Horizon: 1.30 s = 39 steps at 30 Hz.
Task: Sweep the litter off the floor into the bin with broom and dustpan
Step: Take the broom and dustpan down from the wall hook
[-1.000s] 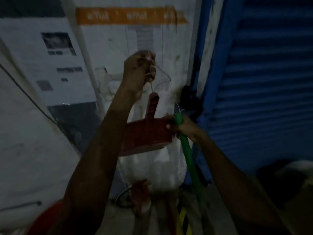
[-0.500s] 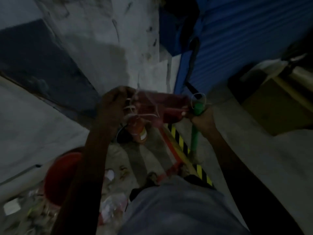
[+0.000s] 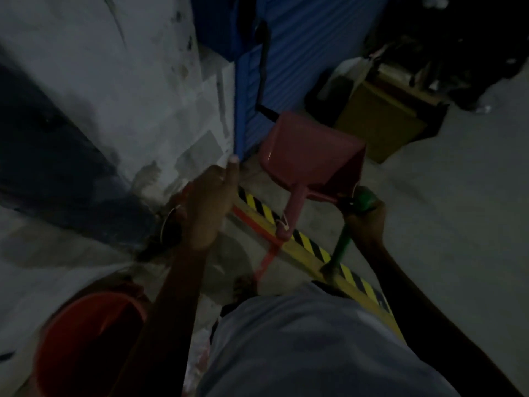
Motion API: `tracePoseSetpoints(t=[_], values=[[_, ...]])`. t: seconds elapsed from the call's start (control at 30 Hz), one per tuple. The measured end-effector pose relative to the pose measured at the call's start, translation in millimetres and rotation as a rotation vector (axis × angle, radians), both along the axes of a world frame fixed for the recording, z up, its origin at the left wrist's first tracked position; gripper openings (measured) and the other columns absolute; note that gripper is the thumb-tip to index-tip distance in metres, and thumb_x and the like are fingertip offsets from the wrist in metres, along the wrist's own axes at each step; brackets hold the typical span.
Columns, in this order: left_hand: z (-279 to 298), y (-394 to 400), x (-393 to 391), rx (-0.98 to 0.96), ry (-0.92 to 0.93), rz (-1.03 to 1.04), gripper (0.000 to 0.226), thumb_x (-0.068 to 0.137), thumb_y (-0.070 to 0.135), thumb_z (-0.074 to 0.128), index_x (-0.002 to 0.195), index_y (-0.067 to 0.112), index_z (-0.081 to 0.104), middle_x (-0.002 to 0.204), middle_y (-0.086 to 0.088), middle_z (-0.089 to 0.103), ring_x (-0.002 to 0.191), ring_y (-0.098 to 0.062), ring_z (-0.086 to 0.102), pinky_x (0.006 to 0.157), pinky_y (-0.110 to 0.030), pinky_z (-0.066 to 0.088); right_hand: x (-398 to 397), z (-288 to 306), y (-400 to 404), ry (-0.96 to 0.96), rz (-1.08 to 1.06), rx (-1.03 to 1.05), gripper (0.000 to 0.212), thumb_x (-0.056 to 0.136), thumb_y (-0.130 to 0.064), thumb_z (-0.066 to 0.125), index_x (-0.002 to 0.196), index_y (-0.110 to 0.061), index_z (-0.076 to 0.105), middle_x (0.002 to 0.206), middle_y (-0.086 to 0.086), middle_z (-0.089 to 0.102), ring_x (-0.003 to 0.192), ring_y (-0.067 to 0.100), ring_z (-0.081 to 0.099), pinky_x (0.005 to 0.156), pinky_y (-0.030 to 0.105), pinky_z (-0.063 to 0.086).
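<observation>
Looking down in dim light: the right hand (image 3: 365,217) grips a green broom handle (image 3: 342,245) and the red dustpan (image 3: 312,156) together; the left hand (image 3: 207,207) hovers, fingers straight, holding nothing. An orange bin (image 3: 86,339) sits lower left on the floor (image 3: 458,210).

dim, underexposed | motion blur throughout | wide-angle bending at edges | corners nearly black
</observation>
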<state>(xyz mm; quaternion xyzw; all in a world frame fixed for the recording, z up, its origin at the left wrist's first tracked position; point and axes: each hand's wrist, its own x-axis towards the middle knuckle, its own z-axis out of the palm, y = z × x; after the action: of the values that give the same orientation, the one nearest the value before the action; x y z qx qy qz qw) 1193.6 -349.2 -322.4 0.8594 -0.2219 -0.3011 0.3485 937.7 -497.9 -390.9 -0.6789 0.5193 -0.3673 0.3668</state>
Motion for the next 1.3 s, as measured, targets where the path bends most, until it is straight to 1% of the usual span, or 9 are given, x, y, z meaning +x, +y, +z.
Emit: tracePoseSetpoints(t=[0.13,0.23,0.33,0.47,0.67,0.9,1.07,1.17,1.3], values=[[17,-38,-57,-0.22,0.194,-0.311,0.07,0.098,0.072,0.028,0.138,0.024,0.057,0.121,0.007,0.061,0.1,-0.01,0.056,0.087,-0.024,0.041,-15,6,13,0.016,-0.055,-0.225,0.038,0.073,0.015,0.076,0.095,-0.015,0.068,0.094,0.001,0.068,0.083,-0.007,0.063,0.073,0.006,0.048],[9,-51,-95,-0.255,0.367,-0.366,0.087,0.089,0.082,0.031,0.154,0.026,0.039,0.142,0.003,0.054,0.127,-0.017,0.054,0.105,-0.027,0.039,-32,5,15,0.031,-0.091,-0.406,0.034,0.069,0.018,0.074,0.088,-0.01,0.072,0.092,0.002,0.07,0.085,0.005,0.068,0.074,0.028,0.058],[-4,-50,-126,-0.116,0.537,-0.345,0.097,0.072,0.096,0.039,0.123,0.018,0.066,0.1,-0.011,0.077,0.09,-0.026,0.074,0.089,-0.042,0.06,-51,13,21,0.04,-0.141,-0.527,0.03,0.067,0.02,0.071,0.084,-0.005,0.073,0.084,0.004,0.069,0.077,0.019,0.067,0.066,0.029,0.054],[-11,-34,-153,-0.161,0.643,-0.334,0.065,0.087,0.065,0.066,0.104,0.002,0.067,0.081,-0.022,0.072,0.053,-0.02,0.065,0.047,-0.025,0.051,-66,21,40,-0.006,-0.099,-0.611,0.031,0.064,0.025,0.063,0.077,-0.003,0.069,0.087,0.004,0.069,0.077,0.014,0.065,0.062,0.029,0.054],[-27,-12,-171,-0.185,0.546,-0.308,0.048,0.079,0.06,0.077,0.07,0.016,0.061,0.053,0.0,0.056,0.038,-0.009,0.045,0.049,-0.024,0.034,-80,14,64,-0.07,-0.082,-0.604,0.033,0.072,0.018,0.071,0.091,-0.008,0.073,0.104,0.003,0.07,0.095,0.016,0.069,0.075,0.039,0.058],[-45,-13,-165,-0.143,0.62,-0.242,0.05,0.08,0.06,0.077,0.06,0.022,0.051,0.05,0.005,0.048,0.036,-0.005,0.04,0.041,-0.015,0.026,-112,-11,88,0.142,-0.254,-0.249,0.047,0.089,-0.032,0.073,0.132,-0.016,0.062,0.157,0.0,0.028,0.129,0.001,0.045,0.094,0.024,0.048],[-59,-19,-137,-0.173,0.803,-0.348,0.053,0.076,0.065,0.07,0.075,0.012,0.069,0.061,-0.001,0.055,0.045,-0.009,0.047,0.044,-0.023,0.036,-128,-28,108,0.629,-0.466,0.188,0.08,0.077,-0.088,0.035,0.077,-0.013,0.063,0.09,0.011,0.062,0.069,0.03,0.064,0.056,0.032,0.048],[-71,-19,-115,-0.176,0.916,-0.404,0.053,0.077,0.06,0.07,0.092,0.009,0.074,0.06,0.0,0.054,0.05,-0.01,0.049,0.048,-0.023,0.041,-124,-24,114,0.322,-0.499,0.414,0.074,0.083,-0.075,0.053,0.072,-0.003,0.061,0.069,0.019,0.067,0.057,0.033,0.067,0.056,0.044,0.059],[-91,-17,-97,-0.119,0.907,-0.42,0.026,0.092,0.032,0.072,0.078,0.014,0.059,0.052,0.003,0.045,0.044,-0.01,0.044,0.047,-0.024,0.037,-113,10,129,-0.223,-0.611,0.562,0.038,0.092,-0.04,0.067,0.086,-0.003,0.062,0.097,0.023,0.067,0.079,0.036,0.07,0.065,0.044,0.062]])
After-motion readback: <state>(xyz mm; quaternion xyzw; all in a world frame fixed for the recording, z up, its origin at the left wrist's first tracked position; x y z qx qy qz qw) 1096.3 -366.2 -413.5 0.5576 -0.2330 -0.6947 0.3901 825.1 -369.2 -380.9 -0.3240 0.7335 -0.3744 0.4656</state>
